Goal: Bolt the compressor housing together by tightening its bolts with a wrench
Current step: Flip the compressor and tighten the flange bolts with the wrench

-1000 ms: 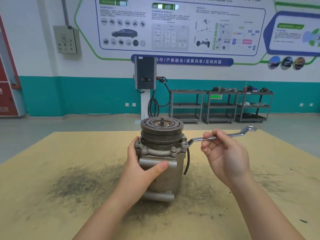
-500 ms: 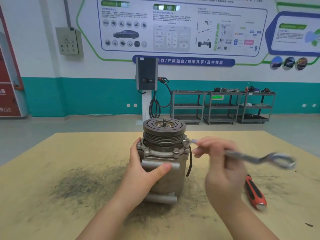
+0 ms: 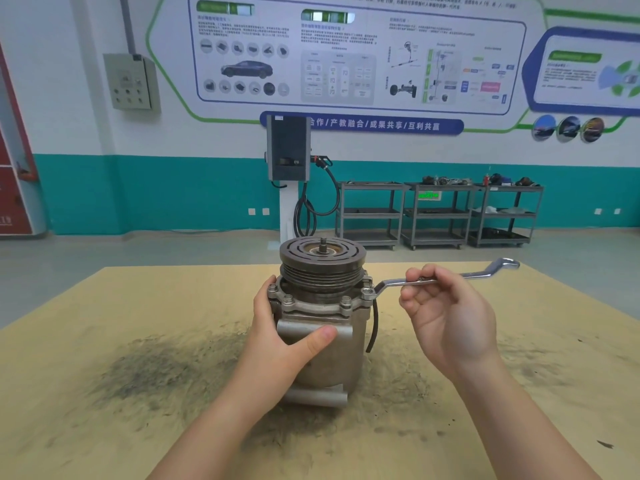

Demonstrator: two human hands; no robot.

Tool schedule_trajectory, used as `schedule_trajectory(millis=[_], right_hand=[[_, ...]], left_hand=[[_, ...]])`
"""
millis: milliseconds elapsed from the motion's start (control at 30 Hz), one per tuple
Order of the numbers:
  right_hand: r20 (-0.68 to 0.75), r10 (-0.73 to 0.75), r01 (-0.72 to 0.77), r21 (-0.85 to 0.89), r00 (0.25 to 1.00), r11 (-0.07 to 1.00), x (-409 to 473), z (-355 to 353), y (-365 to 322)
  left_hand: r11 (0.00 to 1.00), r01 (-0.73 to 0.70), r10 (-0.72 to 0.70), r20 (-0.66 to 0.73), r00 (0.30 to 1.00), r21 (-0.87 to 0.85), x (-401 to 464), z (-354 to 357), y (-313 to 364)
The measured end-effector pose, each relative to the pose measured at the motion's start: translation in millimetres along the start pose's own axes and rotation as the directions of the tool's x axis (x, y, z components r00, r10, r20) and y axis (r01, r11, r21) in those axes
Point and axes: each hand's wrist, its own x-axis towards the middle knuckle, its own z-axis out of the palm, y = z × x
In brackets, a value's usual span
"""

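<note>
- Left hand (image 3: 277, 337) grips the compressor housing (image 3: 322, 344), upright mid-surface.
- Right hand (image 3: 446, 317) pinches the wrench (image 3: 446, 278), ring end on a right-side flange bolt (image 3: 367, 293).

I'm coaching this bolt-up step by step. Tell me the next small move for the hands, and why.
Probably swing the wrench handle toward the body to turn the bolt. Its ring end sits on that bolt at the flange's right side, the right hand grips the shaft, and the left hand holds the compressor housing steady on the table. Which direction tightens cannot be read here.
</note>
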Motion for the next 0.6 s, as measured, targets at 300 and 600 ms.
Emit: schedule_trajectory(millis=[300, 600], right_hand=[[0.676, -0.475, 0.82, -0.53, 0.563, 0.217, -30.9, 8.2, 28.2], [0.025, -0.346, 0.344, -0.194, 0.938, 0.919, -16.7, 9.4, 6.7]], left_hand=[[1.0, -0.02, 0.02, -0.007, 1.0, 0.013, 1.4, 0.5, -3.0], [1.0, 0.002, -0.002, -0.007, 1.0, 0.007, -0.2, -0.5, -1.5]])
